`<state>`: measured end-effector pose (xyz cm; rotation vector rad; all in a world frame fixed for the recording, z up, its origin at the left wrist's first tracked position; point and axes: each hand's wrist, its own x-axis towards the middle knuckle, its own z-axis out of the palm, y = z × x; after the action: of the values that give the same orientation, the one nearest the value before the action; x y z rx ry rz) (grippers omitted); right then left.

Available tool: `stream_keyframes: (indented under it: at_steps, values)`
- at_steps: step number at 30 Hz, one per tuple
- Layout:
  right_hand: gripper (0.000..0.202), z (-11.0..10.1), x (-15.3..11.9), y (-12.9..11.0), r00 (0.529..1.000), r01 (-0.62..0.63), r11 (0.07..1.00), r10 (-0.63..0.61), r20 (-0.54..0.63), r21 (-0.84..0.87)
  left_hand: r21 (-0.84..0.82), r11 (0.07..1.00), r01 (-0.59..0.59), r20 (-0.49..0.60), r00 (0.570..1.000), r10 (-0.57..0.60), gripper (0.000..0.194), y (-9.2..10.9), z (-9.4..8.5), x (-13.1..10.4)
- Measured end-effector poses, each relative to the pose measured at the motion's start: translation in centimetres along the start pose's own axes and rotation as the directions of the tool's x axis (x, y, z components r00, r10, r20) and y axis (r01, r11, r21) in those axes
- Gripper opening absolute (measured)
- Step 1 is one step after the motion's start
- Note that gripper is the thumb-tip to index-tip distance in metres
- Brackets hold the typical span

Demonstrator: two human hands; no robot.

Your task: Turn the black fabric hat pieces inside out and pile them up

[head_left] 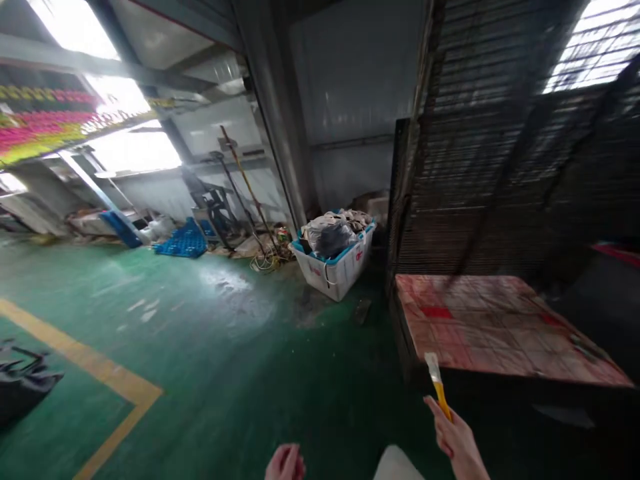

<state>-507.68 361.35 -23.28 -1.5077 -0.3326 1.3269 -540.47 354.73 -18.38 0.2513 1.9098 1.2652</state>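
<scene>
At the frame's bottom edge, a pale, rounded patch of legwear [395, 465] is seen between the bare left hand [286, 463] and the bare right hand [456, 437].

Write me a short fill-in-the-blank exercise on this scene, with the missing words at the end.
1. The person's right hand holds a brush whose handle is ____.
2. The floor is mostly ____.
3. In the picture, the white bin stands to the ____ of the reddish sheet.

Missing words: yellow; green; left.

Left grip [287, 463] (and right grip [454, 435]) curled
</scene>
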Motion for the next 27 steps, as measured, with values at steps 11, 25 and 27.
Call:
stream_keyframes:
  at_steps: [11,25,27]
  values:
    - [0.066,24.4,20.1,-8.4,0.998,0.053,0.997,-0.056,0.04,0.059,0.057,0.991,-0.124,0.469,0.879,0.083,0.066,12.6,19.7,25.6]
    - [0.051,45.0,37.2,-21.6,0.978,0.202,0.972,-0.207,0.024,0.119,0.129,0.861,-0.491,0.507,0.779,0.368,0.034,34.9,38.2,50.9]
    - [0.05,47.3,39.1,-22.5,0.976,0.214,0.97,-0.209,-0.054,0.115,0.163,0.779,-0.605,0.499,0.732,0.464,0.032,38.9,41.8,55.6]
